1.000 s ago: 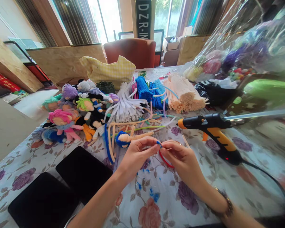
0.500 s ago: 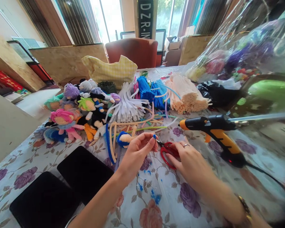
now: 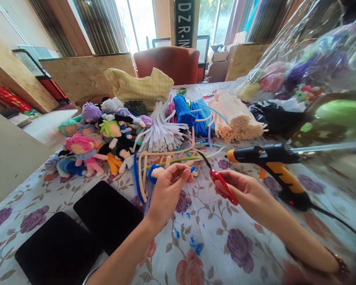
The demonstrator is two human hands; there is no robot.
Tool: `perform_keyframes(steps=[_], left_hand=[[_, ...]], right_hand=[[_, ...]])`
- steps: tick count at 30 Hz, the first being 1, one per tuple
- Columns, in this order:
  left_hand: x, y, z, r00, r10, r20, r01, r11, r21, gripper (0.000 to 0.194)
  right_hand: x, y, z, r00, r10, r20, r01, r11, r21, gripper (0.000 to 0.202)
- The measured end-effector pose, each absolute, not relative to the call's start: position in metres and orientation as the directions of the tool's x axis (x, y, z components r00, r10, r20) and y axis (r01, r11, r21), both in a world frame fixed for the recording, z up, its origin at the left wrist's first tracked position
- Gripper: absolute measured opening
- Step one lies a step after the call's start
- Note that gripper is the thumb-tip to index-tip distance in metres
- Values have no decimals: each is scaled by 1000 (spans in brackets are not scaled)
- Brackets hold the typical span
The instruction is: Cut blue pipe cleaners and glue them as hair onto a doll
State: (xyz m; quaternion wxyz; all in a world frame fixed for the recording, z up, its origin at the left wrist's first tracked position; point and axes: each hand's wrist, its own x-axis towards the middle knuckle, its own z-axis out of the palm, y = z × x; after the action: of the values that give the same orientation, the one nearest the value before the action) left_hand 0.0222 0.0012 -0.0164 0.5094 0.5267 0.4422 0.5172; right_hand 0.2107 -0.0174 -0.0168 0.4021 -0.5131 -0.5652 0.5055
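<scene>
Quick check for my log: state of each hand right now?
Left hand: pinched closed; whether it grips the bit of blue showing beside it cannot be told.
Right hand: closed, holding the red-handled scissors.

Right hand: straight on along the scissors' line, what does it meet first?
Probably the loose strands before the white bundle; the right hand's red-handled scissors overlap them in the picture, but depth is unclear, so it might pass above.

The right hand (image 3: 245,187) has lifted the red scissors (image 3: 224,185).
</scene>
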Motion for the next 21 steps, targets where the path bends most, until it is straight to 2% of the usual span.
perform_keyframes(steps=[4,10,15,21], left_hand=[[20,1,-16,35,989,146,59,-148,987,16],[16,1,-14,-24,953,302,303,-280,911,17],[15,1,-15,-35,930,367,384,-327,864,16],[14,1,-17,-28,903,429,461,-369,807,18]], right_hand=[[215,-19,-12,-174,974,-142,168,-112,-979,31],[209,-24,-13,-264,962,-64,225,-3,-974,46],[198,-27,-24,-318,946,-64,224,9,-974,45],[192,-28,-32,-335,934,-125,136,-83,-987,46]])
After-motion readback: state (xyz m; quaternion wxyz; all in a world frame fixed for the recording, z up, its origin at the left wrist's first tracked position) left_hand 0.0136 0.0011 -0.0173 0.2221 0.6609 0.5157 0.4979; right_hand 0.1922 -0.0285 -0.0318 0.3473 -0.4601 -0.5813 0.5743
